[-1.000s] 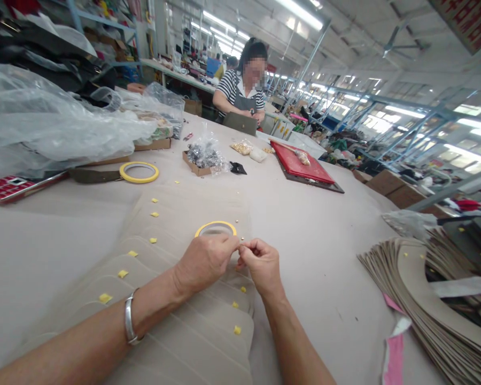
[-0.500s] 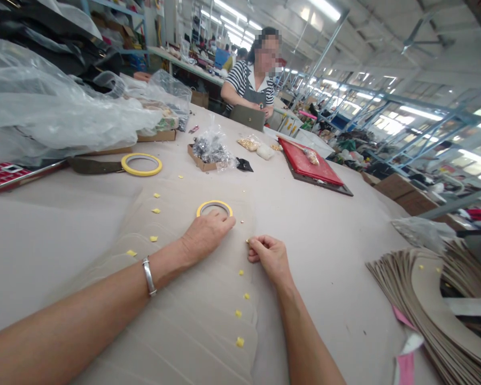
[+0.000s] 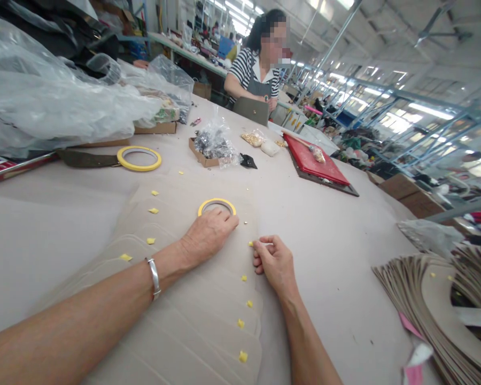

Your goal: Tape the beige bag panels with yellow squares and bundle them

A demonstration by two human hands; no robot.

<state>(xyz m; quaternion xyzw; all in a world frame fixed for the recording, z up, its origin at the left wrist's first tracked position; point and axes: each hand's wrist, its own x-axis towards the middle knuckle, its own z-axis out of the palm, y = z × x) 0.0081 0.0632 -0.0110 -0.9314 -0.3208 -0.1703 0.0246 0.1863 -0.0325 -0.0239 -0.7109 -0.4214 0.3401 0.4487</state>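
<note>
Pinching a small yellow bit [image 3: 250,244], the right hand [image 3: 276,262] is at the right edge of the tan sheets [image 3: 200,315]; the left hand [image 3: 209,233] covers the near side of a yellow ring [image 3: 217,201], its fingertips too hidden to tell if they grip; another ring [image 3: 139,168] lies left, farther off.

Across the pale tabletop [image 3: 324,224], on the left, clear plastic bags [image 3: 56,101] are heaped in front of black material [image 3: 44,40]. Near the middle, a small cardboard box [image 3: 204,155] holds a plastic bag of dark little parts [image 3: 213,140], with a black packet [image 3: 248,161] just beside it. Farther back lies a bag of gold-coloured pieces [image 3: 252,138]. To its right, a flat red panel [image 3: 315,160] rests on a darker board. Beyond, a person in a striped shirt [image 3: 244,69] is at an olive panel [image 3: 251,110]. A ceiling fan [image 3: 435,27] hangs upper right.
</note>
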